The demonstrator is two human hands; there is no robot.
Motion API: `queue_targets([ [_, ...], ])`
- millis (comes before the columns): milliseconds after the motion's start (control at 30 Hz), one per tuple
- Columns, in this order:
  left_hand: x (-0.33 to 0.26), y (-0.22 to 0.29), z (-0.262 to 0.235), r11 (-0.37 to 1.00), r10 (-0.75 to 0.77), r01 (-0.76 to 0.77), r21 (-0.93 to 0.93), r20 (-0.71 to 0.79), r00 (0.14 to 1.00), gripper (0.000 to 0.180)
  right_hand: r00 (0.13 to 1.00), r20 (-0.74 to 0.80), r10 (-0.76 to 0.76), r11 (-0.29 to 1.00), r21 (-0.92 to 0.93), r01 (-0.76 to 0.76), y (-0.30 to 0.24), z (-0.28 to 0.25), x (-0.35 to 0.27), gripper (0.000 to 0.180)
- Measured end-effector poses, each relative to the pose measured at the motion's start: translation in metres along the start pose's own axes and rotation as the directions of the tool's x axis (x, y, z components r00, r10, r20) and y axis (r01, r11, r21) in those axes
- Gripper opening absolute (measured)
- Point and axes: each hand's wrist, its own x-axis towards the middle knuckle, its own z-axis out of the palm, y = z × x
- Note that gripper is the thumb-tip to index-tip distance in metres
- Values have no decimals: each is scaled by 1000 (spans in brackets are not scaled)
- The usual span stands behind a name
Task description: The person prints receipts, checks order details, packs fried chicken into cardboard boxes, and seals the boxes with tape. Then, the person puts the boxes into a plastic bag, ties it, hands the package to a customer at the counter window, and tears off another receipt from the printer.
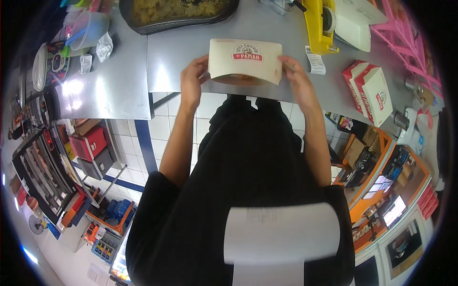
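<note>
A white cardboard food box [245, 50] with a red and black print is held up at the near edge of the steel table [171, 62]. Below its curved edge a brownish opening shows bits of orange-brown food [244, 77]. My left hand [192, 81] grips the box's left side, its fingertips partly behind the cardboard. On the opposite side, the fingers of my right hand [298, 78] close on the right edge. To the right of my right hand lie a printed paper slip [315, 62] and two closed red-and-white food boxes [372, 93].
A dark tray [186, 18] of yellow-brown crumbly food sits at the back. A yellow tape dispenser [315, 33] and an open white box [355, 35] stand back right, beside a pink rack [405, 38]. Crumpled foil [104, 46] and a clear plastic tub [86, 31] are at left.
</note>
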Motion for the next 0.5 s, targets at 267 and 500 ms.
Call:
queue_targets([
  [267, 11, 25, 23, 577, 117, -101, 810, 40, 992, 43, 937, -265, 229, 444, -828, -343, -24, 39, 29, 54],
  [500, 28, 65, 17, -262, 217, -635, 726, 686, 695, 80, 842, 529, -100, 45, -843, 535, -53, 33, 49, 83],
])
